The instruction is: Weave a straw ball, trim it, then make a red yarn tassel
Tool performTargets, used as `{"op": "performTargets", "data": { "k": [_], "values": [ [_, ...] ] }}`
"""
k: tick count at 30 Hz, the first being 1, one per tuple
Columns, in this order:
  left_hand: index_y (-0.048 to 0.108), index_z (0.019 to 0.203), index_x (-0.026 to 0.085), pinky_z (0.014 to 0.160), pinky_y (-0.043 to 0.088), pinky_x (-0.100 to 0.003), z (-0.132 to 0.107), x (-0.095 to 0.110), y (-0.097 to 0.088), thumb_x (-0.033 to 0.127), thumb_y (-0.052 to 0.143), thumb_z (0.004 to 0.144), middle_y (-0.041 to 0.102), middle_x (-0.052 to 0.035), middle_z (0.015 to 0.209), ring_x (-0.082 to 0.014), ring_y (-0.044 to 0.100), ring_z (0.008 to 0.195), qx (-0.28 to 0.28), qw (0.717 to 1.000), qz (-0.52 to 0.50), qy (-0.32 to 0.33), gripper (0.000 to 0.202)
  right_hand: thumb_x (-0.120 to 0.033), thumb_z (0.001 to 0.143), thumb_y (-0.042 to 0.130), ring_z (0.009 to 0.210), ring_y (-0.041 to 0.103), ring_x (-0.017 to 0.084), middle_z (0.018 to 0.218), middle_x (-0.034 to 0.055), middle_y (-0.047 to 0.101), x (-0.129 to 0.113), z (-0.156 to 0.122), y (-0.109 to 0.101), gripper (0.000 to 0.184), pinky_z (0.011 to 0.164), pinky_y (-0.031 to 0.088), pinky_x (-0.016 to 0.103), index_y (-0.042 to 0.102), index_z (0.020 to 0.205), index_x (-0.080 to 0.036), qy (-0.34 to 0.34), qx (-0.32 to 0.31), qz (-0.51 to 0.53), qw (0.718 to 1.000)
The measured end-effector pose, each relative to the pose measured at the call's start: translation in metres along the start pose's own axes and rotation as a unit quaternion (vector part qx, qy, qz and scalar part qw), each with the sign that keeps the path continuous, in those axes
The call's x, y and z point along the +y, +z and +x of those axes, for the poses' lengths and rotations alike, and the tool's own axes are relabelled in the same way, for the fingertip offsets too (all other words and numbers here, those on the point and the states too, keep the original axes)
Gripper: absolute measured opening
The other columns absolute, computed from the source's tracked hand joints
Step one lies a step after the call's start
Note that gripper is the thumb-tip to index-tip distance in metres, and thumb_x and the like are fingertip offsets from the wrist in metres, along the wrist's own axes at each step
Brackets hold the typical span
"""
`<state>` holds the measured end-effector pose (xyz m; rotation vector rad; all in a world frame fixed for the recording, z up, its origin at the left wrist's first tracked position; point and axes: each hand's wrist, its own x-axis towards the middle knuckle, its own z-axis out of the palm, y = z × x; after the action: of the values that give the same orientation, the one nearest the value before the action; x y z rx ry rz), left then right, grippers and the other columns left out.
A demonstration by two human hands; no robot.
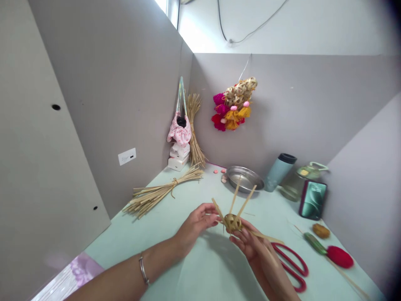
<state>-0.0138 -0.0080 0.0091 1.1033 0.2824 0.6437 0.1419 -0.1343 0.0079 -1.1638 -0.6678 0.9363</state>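
A small woven straw ball (233, 222) is held above the table, with several loose straw strips sticking up and out from it. My right hand (250, 242) grips the ball from below and from the right, its fingers closed around the lower side. On the ball's left is my left hand (203, 219), fingers curled and closed at a thin straw strip that runs out from the ball; the fingertips partly hide it. One longer strip (266, 237) trails right over my right hand. Beside that wrist lie scissors with red handles (291, 267), their blades hidden.
A tied straw bundle (166, 190) lies at the back left. Behind the hands stand a steel bowl (232, 170), a blue tumbler (280, 172), a green jug (291, 190) and a phone (313, 200). Red yarn (340, 256) lies right. Woven balls with tassels (239, 94) hang on the partition.
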Motion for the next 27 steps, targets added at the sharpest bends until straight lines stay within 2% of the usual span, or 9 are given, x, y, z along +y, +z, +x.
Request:
{"op": "performTargets", "data": {
  "k": [4, 9, 15, 18, 22, 27],
  "values": [
    [0.061, 0.118, 0.018, 0.100, 0.042, -0.040, 0.001, -0.002, -0.001, 0.038, 0.078, 0.075, 0.060, -0.0111, 0.119, -0.0238, 0.059, 0.109, -0.007, 0.999, 0.003, -0.044, 0.050, -0.044, 0.082, 0.071, 0.104, 0.067, 0.027, 0.118, 0.0104, 0.072, -0.004, -0.001, 0.005, 0.038, 0.088, 0.054, 0.039, 0.068, 0.113, -0.022, 0.009, -0.007, -0.047, 0.999],
    [0.060, 0.117, 0.019, 0.096, 0.043, -0.037, 0.001, -0.004, 0.001, 0.034, 0.083, 0.069, 0.064, -0.0099, 0.113, -0.0223, 0.064, 0.101, -0.032, 0.998, 0.002, -0.057, 0.055, -0.047, 0.085, 0.068, 0.102, 0.067, 0.027, 0.116, 0.0099, 0.072, -0.013, -0.009, 0.015, 0.039, 0.089, 0.052, 0.038, 0.062, 0.115, -0.022, -0.022, -0.032, -0.182, 0.982],
    [0.066, 0.107, 0.017, 0.092, 0.044, -0.034, -0.002, 0.001, 0.004, 0.031, 0.078, 0.075, 0.069, -0.0077, 0.101, -0.0189, 0.065, 0.093, -0.064, 0.996, -0.006, -0.063, 0.036, -0.047, 0.087, 0.065, 0.100, 0.068, 0.027, 0.114, 0.0108, 0.071, -0.012, -0.017, 0.019, 0.039, 0.087, 0.052, 0.038, 0.057, 0.116, -0.022, -0.063, -0.040, -0.252, 0.965],
    [0.067, 0.108, 0.018, 0.095, 0.043, -0.034, -0.003, 0.003, 0.004, 0.031, 0.078, 0.076, 0.068, -0.0072, 0.104, -0.0191, 0.064, 0.097, -0.076, 0.994, -0.021, -0.074, 0.036, -0.045, 0.085, 0.068, 0.096, 0.068, 0.026, 0.108, 0.0089, 0.072, -0.012, -0.017, 0.019, 0.037, 0.088, 0.052, 0.038, 0.061, 0.112, -0.022, -0.074, -0.018, -0.242, 0.967],
    [0.067, 0.108, 0.017, 0.095, 0.045, -0.036, -0.003, 0.003, 0.005, 0.033, 0.076, 0.078, 0.066, -0.0082, 0.108, -0.0205, 0.064, 0.098, -0.080, 0.993, -0.025, -0.079, 0.036, -0.044, 0.083, 0.070, 0.091, 0.068, 0.025, 0.097, 0.0064, 0.073, -0.015, -0.016, 0.020, 0.030, 0.083, 0.054, 0.036, 0.065, 0.103, -0.021, -0.043, -0.010, -0.185, 0.982],
    [0.065, 0.109, 0.016, 0.096, 0.045, -0.042, -0.003, 0.000, 0.004, 0.038, 0.076, 0.077, 0.065, -0.0108, 0.110, -0.0233, 0.064, 0.100, -0.084, 0.993, -0.039, -0.073, 0.041, -0.043, 0.086, 0.066, 0.090, 0.069, 0.026, 0.102, 0.0064, 0.074, -0.015, -0.014, 0.017, 0.027, 0.083, 0.054, 0.038, 0.066, 0.104, -0.022, -0.027, -0.006, -0.166, 0.986]
  ]
}}
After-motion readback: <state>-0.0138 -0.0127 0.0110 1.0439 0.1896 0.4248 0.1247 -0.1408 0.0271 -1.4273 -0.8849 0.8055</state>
